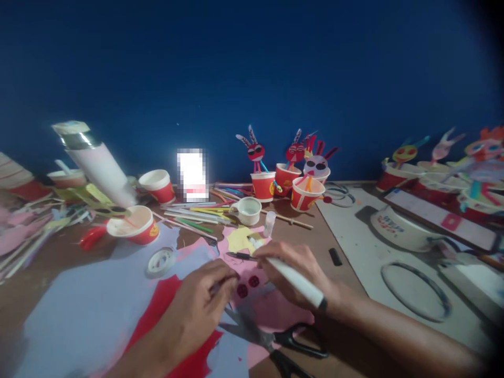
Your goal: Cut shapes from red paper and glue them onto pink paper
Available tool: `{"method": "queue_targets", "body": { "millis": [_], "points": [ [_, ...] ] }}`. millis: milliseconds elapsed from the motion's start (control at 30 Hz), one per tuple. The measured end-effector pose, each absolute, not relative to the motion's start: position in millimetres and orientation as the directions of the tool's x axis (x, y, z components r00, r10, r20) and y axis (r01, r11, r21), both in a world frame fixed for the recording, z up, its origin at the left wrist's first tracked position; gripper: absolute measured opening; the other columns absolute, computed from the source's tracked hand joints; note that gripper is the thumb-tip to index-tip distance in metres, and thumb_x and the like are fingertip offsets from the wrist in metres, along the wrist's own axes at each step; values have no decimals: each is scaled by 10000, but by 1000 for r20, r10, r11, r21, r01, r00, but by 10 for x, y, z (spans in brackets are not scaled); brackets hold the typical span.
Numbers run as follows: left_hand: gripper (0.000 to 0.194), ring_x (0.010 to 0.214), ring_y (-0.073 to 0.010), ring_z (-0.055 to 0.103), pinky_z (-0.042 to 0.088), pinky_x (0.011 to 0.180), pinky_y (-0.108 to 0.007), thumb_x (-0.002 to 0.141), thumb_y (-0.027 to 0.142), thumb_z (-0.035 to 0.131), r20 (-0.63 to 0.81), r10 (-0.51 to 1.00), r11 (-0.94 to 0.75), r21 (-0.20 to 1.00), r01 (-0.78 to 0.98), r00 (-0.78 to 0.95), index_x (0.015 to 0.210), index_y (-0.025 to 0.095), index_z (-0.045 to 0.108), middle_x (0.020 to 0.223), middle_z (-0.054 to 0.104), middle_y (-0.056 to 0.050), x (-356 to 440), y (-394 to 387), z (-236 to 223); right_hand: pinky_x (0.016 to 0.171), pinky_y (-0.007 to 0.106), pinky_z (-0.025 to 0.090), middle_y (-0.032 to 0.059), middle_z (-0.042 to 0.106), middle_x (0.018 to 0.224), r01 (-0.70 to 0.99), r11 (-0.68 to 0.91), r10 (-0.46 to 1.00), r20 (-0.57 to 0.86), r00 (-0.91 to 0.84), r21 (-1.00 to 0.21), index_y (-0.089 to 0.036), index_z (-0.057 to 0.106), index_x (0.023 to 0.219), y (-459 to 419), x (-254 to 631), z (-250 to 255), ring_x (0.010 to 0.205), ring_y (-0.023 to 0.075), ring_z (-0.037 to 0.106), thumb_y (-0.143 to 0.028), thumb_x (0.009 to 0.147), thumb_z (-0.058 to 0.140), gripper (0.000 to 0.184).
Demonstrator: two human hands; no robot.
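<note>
My right hand [293, 268] is closed around a white-barrelled pen [297, 281] with a black grip; its point faces left over pink paper [275, 310]. Beside it my left hand [208, 294] is closed, thumb against fingers, and whatever lies between the fingertips is too small to make out. Two small dark red discs with black markings [248, 286] lie on the pink paper between my hands. Close below are scissors with black handles [301, 341], their blades partly open. Red paper [153, 304] lies under my left forearm.
Lilac paper [82, 310] covers the left side, with a tape roll [160, 261] on it. Red cups [263, 186] holding paper figures stand at the back. A white bottle [98, 168], colored sticks [200, 215] and a small white cup [249, 211] are nearby. A phone [441, 218] rests at right.
</note>
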State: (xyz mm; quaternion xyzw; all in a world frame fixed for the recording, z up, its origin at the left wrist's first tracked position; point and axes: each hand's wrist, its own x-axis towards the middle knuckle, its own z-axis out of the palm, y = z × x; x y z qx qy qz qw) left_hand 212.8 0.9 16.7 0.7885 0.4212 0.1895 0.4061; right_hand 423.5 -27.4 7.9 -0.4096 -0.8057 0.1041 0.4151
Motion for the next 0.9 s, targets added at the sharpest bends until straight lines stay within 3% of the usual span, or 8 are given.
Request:
{"method": "queue_targets", "body": {
  "millis": [67, 133, 200, 333, 500, 600, 767, 900],
  "points": [
    [280, 624, -146, 519, 417, 581, -253, 870, 384, 491, -204, 820, 48, 955, 291, 534, 763, 168, 635, 709, 588, -25, 2157, -74, 202, 651, 287, 471, 63, 656, 812, 568, 735, 656, 601, -456, -371, -158, 552, 1111, -319, 4175, 86, 744, 177, 614, -162, 901, 427, 244],
    [303, 571, -128, 503, 415, 528, -233, 826, 443, 550, -328, 791, 367, 930, 30, 516, 781, 163, 657, 686, 588, -22, 2200, -156, 213, 711, 362, 472, 110, 660, 883, 599, 760, 612, 588, -529, -253, -103, 490, 1213, -359, 4087, 34, 813, 226, 601, -156, 897, 408, 330],
    [271, 584, -121, 513, 429, 551, -218, 764, 438, 643, -379, 778, 509, 847, -149, 501, 772, 168, 669, 671, 592, -13, 2246, -215, 199, 840, 426, 437, 152, 646, 1058, 654, 731, 620, 593, -513, -198, -79, 401, 1301, -387, 3995, -54, 977, 264, 568, -114, 874, 418, 428],
    [238, 561, -87, 484, 412, 566, -180, 659, 368, 765, -375, 790, 515, 835, -194, 484, 700, 158, 661, 620, 576, 15, 2286, -238, 107, 955, 457, 364, 167, 617, 1159, 642, 743, 622, 548, -558, -189, -45, 304, 1366, -413, 3873, -156, 1114, 277, 505, -90, 851, 410, 528],
    [337, 528, -91, 494, 355, 496, -181, 755, 454, 657, -290, 839, 364, 928, -78, 460, 667, 132, 611, 555, 558, 1, 2150, -187, 31, 733, 328, 461, 43, 683, 814, 617, 733, 631, 624, -461, -286, -146, 398, 1279, -394, 3904, -14, 700, 171, 606, -116, 858, 458, 426],
    [342, 396, -43, 380, 227, 403, -174, 811, 474, 583, -285, 842, 332, 943, -23, 458, 737, 140, 580, 515, 518, 33, 1962, -122, 37, 677, 300, 449, 38, 676, 785, 702, 611, 731, 601, -323, -366, -186, 529, 1128, -303, 4009, 25, 695, 175, 600, -110, 862, 453, 287],
    [251, 394, -27, 292, 204, 403, -161, 836, 419, 575, -277, 866, 344, 934, -94, 416, 854, 169, 578, 521, 433, 77, 1652, 90, 21, 663, 286, 416, 54, 655, 792, 838, 472, 833, 450, -323, -273, -190, 656, 840, -159, 4112, -149, 735, 183, 587, -110, 848, 490, 185],
    [383, 393, -51, 313, 254, 403, -179, 885, 475, 425, -255, 844, 414, 869, -270, 473, 826, 148, 615, 509, 431, 44, 1498, 276, 7, 662, 297, 390, 49, 625, 724, 823, 517, 818, 420, -394, -236, -186, 662, 780, -185, 4046, -173, 700, 180, 564, -135, 871, 478, 211]
  ]
}}
